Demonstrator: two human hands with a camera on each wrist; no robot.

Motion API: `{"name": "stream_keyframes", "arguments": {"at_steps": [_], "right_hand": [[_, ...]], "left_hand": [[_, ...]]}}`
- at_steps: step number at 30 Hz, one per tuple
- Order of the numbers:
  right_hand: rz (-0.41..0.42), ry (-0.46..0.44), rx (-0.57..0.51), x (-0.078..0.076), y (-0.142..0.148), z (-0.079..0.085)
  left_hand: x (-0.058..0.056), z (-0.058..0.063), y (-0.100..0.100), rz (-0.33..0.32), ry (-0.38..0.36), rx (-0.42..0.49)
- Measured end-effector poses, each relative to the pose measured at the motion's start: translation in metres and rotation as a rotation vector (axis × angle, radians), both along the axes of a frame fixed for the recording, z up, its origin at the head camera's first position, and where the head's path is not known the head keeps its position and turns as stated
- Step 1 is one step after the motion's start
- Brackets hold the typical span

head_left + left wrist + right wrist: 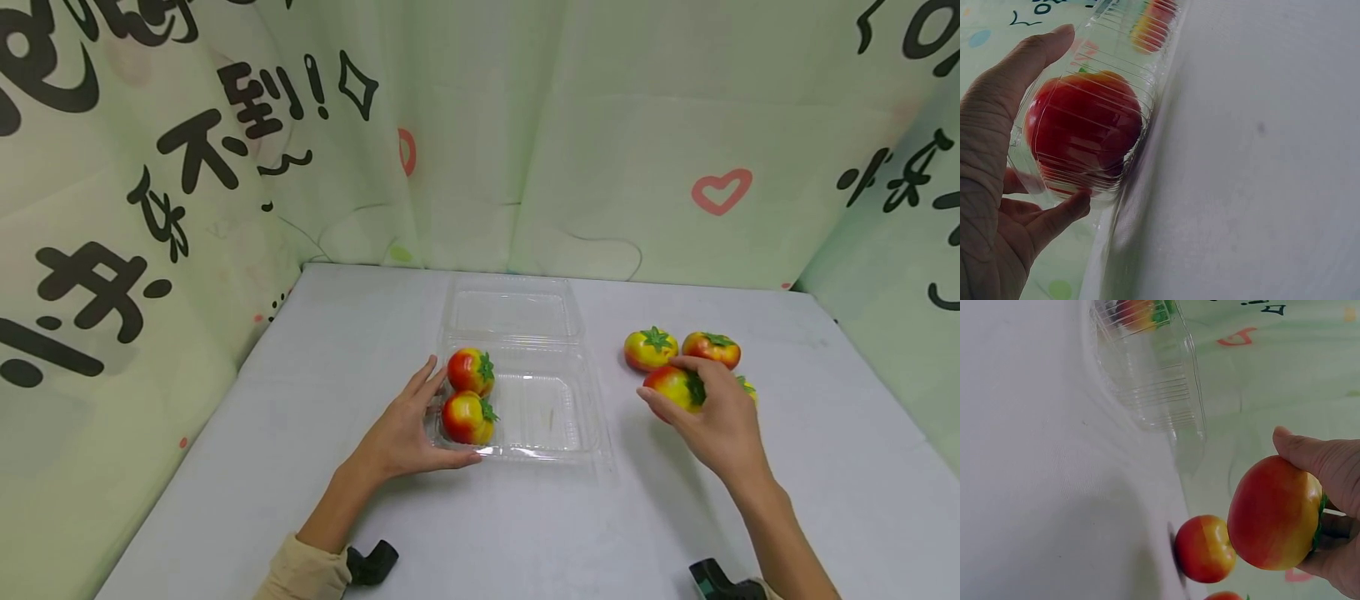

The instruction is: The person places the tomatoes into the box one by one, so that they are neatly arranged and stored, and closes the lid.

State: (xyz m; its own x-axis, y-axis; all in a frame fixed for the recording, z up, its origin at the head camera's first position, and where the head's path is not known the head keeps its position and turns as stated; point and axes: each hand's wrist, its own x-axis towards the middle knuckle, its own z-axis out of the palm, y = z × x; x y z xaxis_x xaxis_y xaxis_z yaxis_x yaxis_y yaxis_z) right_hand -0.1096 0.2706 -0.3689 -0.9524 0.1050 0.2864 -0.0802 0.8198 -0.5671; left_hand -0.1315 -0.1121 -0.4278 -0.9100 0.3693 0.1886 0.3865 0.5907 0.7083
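Note:
A clear plastic clamshell box [543,450] lies with its lid folded back. Two red-and-yellow persimmons with green leafy tops, one [468,371] behind the other [465,418], sit along its left side. My left hand [405,433] holds that side of the box, thumb at the front edge and fingers round the left wall. The left wrist view shows a persimmon [1085,125] through the ribbed wall. My right hand [716,421] grips another persimmon [1272,515] between thumb and fingers, raised above the table.
Beyond the right hand stand two persimmons, a yellower one [649,350] and a redder one [712,348]. Another persimmon [748,387] is mostly hidden behind that hand. The white table [510,533] is bounded by a pale green printed curtain [465,167] at the back and sides.

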Motion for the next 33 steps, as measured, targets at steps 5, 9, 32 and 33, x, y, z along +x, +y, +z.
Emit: {"name": "stream_keyframes", "arguments": {"at_steps": [5,9,32,33], "right_hand": [[0.019,0.017,-0.004,-0.001,-0.005,0.002],[0.032,0.035,-0.004,-0.003,-0.009,0.003],[0.086,0.067,-0.034,-0.010,-0.034,0.011],[0.089,0.066,-0.036,-0.010,-0.036,0.011]], "left_hand": [[0.000,0.000,0.000,-0.002,0.003,-0.006],[0.000,-0.001,0.000,-0.002,0.007,-0.009],[0.000,0.000,0.000,0.005,0.004,-0.005],[0.000,0.000,0.001,0.005,0.002,-0.005]]}}
